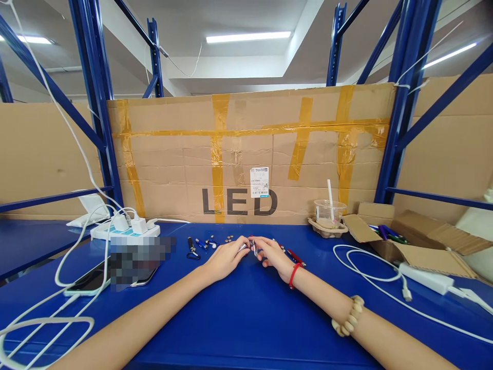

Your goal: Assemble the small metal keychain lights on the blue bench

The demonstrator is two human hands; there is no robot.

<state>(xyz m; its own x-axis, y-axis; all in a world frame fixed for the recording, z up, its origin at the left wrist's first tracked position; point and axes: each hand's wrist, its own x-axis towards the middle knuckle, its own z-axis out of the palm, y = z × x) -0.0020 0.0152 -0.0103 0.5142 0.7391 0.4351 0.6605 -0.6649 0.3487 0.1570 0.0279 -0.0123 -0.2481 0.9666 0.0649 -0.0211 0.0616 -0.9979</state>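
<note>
My left hand (228,256) and my right hand (274,255) meet over the middle of the blue table, fingers bent and almost touching. Between the fingertips shows a small silvery metal piece (254,247), pinched by both hands; its exact kind is too small and covered to make out. Left of my left hand lie a black keychain piece with a clip (191,247) and a small blue cylinder (201,243). Several small round discs (229,238) lie just beyond it. A red cylinder (296,257) is beside my right wrist, partly hidden behind it.
A white power strip (127,234) with plugs and cables stands left, near a phone (88,277). At right are a plastic cup (330,211) with a straw, an opened cardboard box (423,252) and a white cable (370,277). A cardboard wall (173,169) closes the back.
</note>
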